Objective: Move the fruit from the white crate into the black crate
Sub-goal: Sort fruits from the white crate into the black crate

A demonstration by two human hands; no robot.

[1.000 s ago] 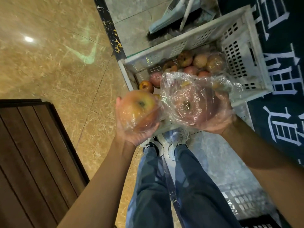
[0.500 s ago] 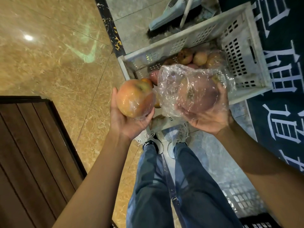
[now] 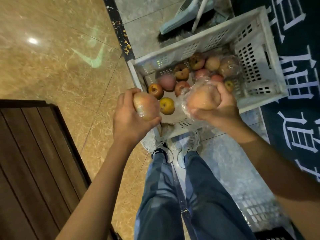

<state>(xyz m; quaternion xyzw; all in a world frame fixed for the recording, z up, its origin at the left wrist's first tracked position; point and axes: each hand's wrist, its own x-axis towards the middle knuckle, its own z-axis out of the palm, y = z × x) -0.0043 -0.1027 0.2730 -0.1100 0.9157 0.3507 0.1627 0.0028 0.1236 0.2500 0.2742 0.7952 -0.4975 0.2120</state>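
Observation:
My left hand [image 3: 128,116] grips a plastic-wrapped apple [image 3: 147,105] over the near left corner of the white crate [image 3: 258,49]. My right hand [image 3: 218,106] grips a second apple in crinkled clear plastic [image 3: 202,97] above the crate's near side. Several more apples [image 3: 181,71] lie on the crate floor, some wrapped, some bruised. A corner of the black crate [image 3: 275,233] shows at the bottom right edge, behind my legs.
A dark wooden panel [image 3: 34,161] stands to my left on the tan marble floor. A dustpan and broom [image 3: 188,13] lie beyond the white crate. A dark blue mat with white characters [image 3: 297,84] runs along the right. My feet [image 3: 173,149] stand just short of the crate.
Both hands have turned over from palm-up to knuckles-up, still holding their apples. The loose plastic on the right apple is now bunched tight under my fingers.

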